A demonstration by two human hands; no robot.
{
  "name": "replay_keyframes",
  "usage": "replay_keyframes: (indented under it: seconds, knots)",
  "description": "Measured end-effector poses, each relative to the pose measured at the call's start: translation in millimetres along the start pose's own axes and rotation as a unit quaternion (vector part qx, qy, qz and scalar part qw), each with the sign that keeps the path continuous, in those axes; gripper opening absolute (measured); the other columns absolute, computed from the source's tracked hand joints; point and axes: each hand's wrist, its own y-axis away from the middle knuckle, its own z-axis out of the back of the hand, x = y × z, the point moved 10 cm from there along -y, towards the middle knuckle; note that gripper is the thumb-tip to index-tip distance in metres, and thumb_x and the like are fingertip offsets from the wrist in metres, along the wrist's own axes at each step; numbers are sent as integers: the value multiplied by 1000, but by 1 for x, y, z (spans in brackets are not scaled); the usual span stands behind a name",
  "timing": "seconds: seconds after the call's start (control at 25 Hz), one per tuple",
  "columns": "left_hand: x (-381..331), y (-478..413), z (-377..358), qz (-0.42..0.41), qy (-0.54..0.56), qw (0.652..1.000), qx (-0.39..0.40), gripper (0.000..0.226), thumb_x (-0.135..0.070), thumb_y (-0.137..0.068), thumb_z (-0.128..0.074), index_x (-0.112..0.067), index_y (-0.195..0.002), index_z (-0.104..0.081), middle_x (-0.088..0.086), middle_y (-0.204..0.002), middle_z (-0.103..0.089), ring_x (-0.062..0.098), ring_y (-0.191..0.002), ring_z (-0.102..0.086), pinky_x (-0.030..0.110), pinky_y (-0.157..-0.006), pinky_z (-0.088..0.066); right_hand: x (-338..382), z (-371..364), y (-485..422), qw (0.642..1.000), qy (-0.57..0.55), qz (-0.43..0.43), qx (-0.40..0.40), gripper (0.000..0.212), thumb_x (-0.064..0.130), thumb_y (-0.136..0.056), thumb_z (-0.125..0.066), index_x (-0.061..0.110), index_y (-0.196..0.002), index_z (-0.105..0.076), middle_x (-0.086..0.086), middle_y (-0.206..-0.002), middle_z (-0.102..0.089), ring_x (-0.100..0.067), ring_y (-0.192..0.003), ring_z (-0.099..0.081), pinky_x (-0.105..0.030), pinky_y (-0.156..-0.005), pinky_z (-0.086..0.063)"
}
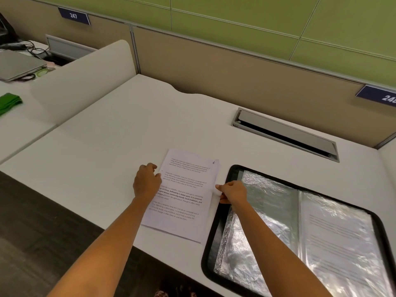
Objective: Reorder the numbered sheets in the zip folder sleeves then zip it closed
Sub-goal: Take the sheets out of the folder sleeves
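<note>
A small stack of printed sheets [184, 202] lies on the white desk, the top one marked 6 in its far right corner. My left hand [146, 182] rests on the stack's left edge with fingers curled. My right hand [232, 192] pinches the stack's right edge between thumb and fingers. To the right the black zip folder [216, 221] lies open, its clear plastic sleeves [267, 202] shining. One sleeve on the folder's right half holds a printed sheet [338, 232].
A cable hatch [287, 133] is set into the desk behind the folder. A white divider [85, 78] separates the neighbouring desk, where a laptop [19, 65], cables and a green item [9, 102] lie. The desk's front edge runs below my forearms.
</note>
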Motion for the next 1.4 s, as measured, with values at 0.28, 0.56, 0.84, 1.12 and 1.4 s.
replay_keyframes:
  seconds: [0.28,0.56,0.84,1.12,1.4]
  knots:
    - [-97,25,-47,-120,-9,992,48,29,-22,-92,-60,-16,-120,-60,9,-122,-57,28,-105,-58,43,-87,-52,2,64,-1,993,47,71,-85,11,18,-89,-66,7,-88,-67,-4,-78,-67,-10,-59,-57,-23,-58,-50]
    - [-200,75,-110,-257,-33,958,125,32,-23,-94,-56,-15,-125,-57,7,-128,-54,23,-113,-52,35,-91,-44,-13,147,4,970,131,129,-160,17,17,-93,-61,6,-103,-69,-5,-94,-68,-13,-82,-57,-20,-74,-38]
    - [-287,140,-176,-329,-35,921,205,35,-21,-94,-53,-14,-128,-56,4,-135,-53,23,-121,-49,37,-102,-39,-57,217,-10,945,258,157,-126,35,24,-96,-53,17,-130,-56,-8,-132,-58,-29,-119,-54,-43,-100,-44]
    - [-346,193,-229,-360,-82,893,259,43,-23,-95,-52,-16,-137,-48,6,-138,-52,25,-129,-44,41,-109,-30,-100,292,-31,915,362,136,-114,50,32,-101,-43,17,-148,-33,-4,-157,-28,-24,-146,-21,-47,-115,-21]
    - [-382,227,-280,-379,-104,866,308,56,-35,-94,-56,-20,-145,-39,2,-151,-38,21,-140,-31,39,-115,-23,-127,369,-49,900,388,116,-161,47,23,-98,-48,14,-144,-40,-11,-156,-30,-26,-144,-26,-44,-113,-28]
